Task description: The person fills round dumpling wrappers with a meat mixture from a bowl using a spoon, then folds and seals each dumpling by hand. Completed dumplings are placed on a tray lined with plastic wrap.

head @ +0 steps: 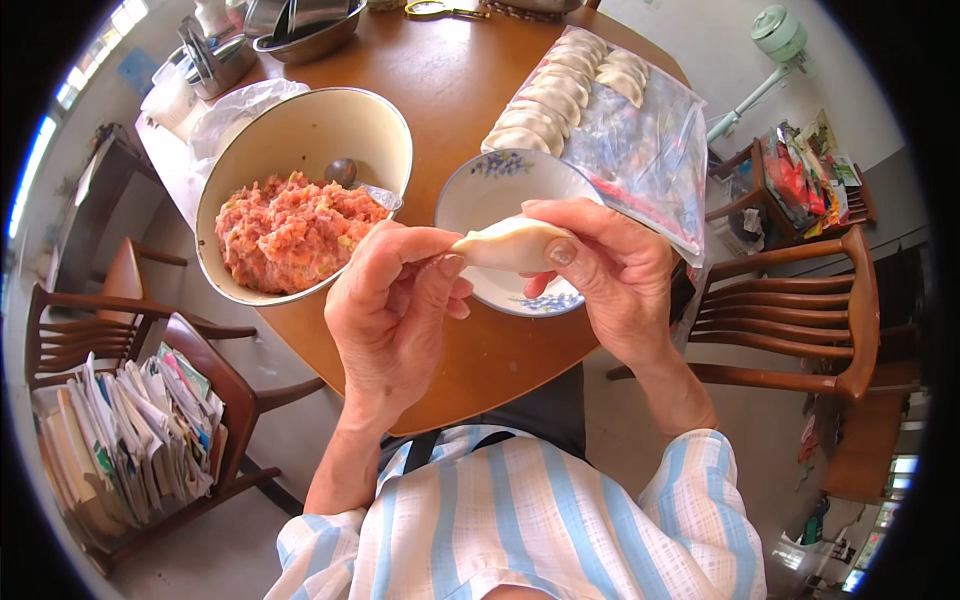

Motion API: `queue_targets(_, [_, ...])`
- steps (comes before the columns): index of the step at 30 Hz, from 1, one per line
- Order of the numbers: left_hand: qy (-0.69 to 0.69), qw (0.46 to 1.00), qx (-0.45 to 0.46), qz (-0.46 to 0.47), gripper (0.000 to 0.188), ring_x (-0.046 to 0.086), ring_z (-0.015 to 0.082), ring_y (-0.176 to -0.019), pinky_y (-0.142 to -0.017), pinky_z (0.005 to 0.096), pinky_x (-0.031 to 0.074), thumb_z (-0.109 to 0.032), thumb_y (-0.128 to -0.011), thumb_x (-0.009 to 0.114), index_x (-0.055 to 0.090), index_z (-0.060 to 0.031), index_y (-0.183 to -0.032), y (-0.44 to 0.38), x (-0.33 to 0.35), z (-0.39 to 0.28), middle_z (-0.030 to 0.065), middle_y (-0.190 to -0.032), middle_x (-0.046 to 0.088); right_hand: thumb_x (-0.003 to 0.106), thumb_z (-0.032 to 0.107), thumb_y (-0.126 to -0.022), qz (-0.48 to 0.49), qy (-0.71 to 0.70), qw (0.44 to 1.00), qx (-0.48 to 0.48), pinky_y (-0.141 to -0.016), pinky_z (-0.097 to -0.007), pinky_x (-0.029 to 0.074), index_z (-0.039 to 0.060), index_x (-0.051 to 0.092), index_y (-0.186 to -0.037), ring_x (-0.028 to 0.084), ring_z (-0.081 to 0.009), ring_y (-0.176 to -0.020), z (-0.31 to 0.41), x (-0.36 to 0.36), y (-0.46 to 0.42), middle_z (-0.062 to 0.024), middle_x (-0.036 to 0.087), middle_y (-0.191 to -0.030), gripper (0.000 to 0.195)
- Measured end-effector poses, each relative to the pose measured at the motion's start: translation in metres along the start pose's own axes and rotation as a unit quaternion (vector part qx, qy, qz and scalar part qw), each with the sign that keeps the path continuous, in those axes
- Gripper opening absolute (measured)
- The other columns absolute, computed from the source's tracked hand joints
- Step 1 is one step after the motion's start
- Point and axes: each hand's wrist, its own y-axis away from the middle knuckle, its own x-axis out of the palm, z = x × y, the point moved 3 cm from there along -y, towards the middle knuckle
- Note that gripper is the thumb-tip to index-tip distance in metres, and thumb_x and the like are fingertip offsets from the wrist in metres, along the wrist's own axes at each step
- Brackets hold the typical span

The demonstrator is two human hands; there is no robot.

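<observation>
A folded dumpling (pixel 510 246) is held level between my two hands, above a white plate (pixel 469 196) with a blue flower pattern. The thumb and forefinger of my left hand (pixel 397 292) pinch its left tip. At the other end, my right hand (pixel 619 266) grips the dumpling's body, thumb on the near face and fingers behind. Left of the plate stands a large cream enamel basin (pixel 300 124) with pink minced meat filling (pixel 296 232). A metal spoon (pixel 342 172) rests in the basin. Several finished dumplings (pixel 555 94) lie in rows on a plastic-covered board (pixel 637 157) beyond my right hand.
On the wooden table (pixel 442 82), metal pans (pixel 311 34) and a magnifying glass (pixel 442 10) sit at the far side. A plastic bag (pixel 232 120) lies behind the basin. Wooden chairs (pixel 780 307) flank the table; one on the left holds stacked papers (pixel 135 427).
</observation>
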Motion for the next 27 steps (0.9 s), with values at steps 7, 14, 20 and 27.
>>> queue_targets(7, [-0.006,1.0,0.015,-0.024,0.009,0.056,0.0068,-0.068,-0.054,0.0167,0.045,0.001,-0.085,0.058,0.059,0.0022,-0.093,0.003,-0.003,-0.001,0.0044,-0.079,0.054,0.056,0.012,-0.089,0.002,-0.025,1.0,0.005,-0.065,-0.0236,0.054,-0.003,0.058,-0.11,0.058,-0.0102,-0.081,-0.001,0.003,0.0,-0.0084,0.062,-0.096,0.026])
queue_targets(14, [-0.054,0.995,0.081,-0.003,0.01,0.046,0.0096,-0.073,-0.062,0.0207,0.039,0.001,-0.082,0.061,0.063,0.0012,-0.092,-0.006,-0.005,-0.003,0.0034,-0.078,0.051,0.056,0.01,-0.089,0.008,-0.035,0.999,0.008,-0.065,-0.0232,0.053,-0.0029,0.058,-0.109,0.059,-0.0108,-0.082,-0.002,0.007,0.0,-0.0085,0.062,-0.097,0.025])
queue_targets(20, [-0.069,0.994,0.085,-0.017,0.008,0.044,0.0104,-0.072,-0.062,0.0221,0.037,0.002,-0.082,0.06,0.063,0.0004,-0.09,-0.005,-0.007,-0.001,0.0034,-0.079,0.05,0.057,0.012,-0.088,0.015,-0.028,0.999,0.014,-0.063,-0.0236,0.054,-0.0026,0.059,-0.109,0.061,-0.0124,-0.08,-0.002,0.008,-0.001,-0.0103,0.063,-0.096,0.025])
queue_targets(27, [-0.048,0.995,0.09,0.005,0.006,0.044,0.0108,-0.071,-0.062,0.0202,0.036,0.002,-0.081,0.061,0.06,0.0011,-0.087,-0.007,-0.003,-0.007,0.0037,-0.081,0.049,0.056,0.012,-0.089,0.018,-0.022,1.0,0.001,-0.064,-0.0234,0.054,-0.0023,0.059,-0.109,0.061,-0.0122,-0.08,-0.003,0.008,-0.003,-0.0103,0.063,-0.097,0.025])
